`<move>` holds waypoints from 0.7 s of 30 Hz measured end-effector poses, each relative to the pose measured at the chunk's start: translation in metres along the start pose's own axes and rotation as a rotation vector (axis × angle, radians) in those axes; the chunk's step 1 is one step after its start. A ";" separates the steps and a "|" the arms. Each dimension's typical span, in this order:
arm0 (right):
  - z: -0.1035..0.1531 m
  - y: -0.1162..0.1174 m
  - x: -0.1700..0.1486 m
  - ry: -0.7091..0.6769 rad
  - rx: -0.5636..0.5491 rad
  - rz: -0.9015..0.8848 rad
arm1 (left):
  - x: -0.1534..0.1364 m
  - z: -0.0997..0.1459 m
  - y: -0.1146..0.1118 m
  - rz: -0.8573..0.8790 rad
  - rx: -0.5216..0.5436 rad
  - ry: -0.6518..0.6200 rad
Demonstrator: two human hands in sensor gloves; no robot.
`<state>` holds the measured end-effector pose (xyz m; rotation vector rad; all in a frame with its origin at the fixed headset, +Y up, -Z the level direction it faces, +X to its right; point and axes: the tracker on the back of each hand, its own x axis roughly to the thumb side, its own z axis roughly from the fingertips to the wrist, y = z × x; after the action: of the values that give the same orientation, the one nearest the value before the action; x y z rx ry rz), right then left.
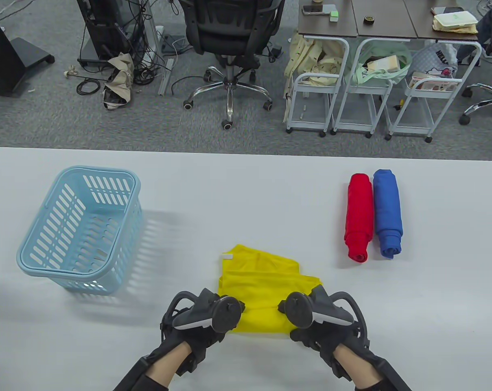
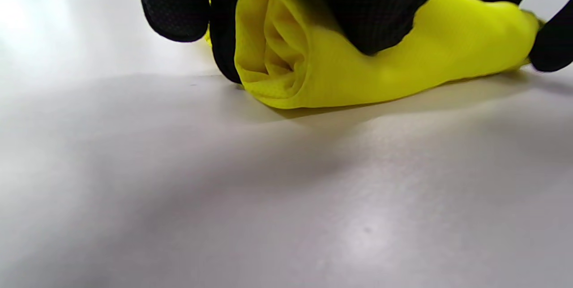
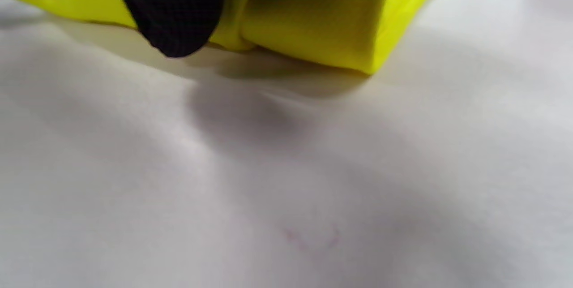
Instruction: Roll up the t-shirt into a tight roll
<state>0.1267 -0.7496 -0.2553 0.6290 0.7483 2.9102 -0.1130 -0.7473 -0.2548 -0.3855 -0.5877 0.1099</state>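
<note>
**A:** so where's the yellow t-shirt (image 1: pixel 266 281) being kept right now?

**B:** it's lying on the white table (image 1: pixel 246 183) at the near edge, middle-ish. The near part is being bunched into a roll, and the far part is still lying flat, with a small white tag (image 1: pixel 227 256) showing at the far left corner.

**A:** and it's being held by both hands?

**B:** yep. The left hand (image 1: pixel 197 326) is being curled over the roll's left end; in the left wrist view the fingers (image 2: pixel 380 10) are being wrapped over the top of it and the spiral of cloth is showing at the open end. The right hand (image 1: pixel 323 326) is being clamped on the right end, though that wrist view is blurry, so the grip is probably a pinch but it's hard to be sure.

**A:** anything else being left on the table?

**B:** a light blue basket (image 1: pixel 81 230) far left, and a red roll (image 1: pixel 359 218) touching a blue roll (image 1: pixel 387 214) off to the right, well apart from the shirt.
</note>
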 end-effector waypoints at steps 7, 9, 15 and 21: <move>-0.001 0.000 -0.011 -0.029 0.050 -0.144 | -0.001 0.003 -0.001 -0.012 0.025 0.004; -0.001 0.001 -0.014 -0.032 0.064 -0.188 | 0.002 0.002 -0.003 -0.051 0.013 -0.006; -0.003 0.002 -0.025 -0.043 0.098 -0.354 | 0.012 -0.004 -0.010 -0.244 0.013 0.008; 0.005 -0.008 -0.020 0.097 -0.075 -0.171 | 0.011 -0.007 -0.004 -0.165 0.022 -0.004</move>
<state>0.1464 -0.7431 -0.2624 0.3977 0.6637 2.8122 -0.0999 -0.7506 -0.2530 -0.3144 -0.6199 -0.0405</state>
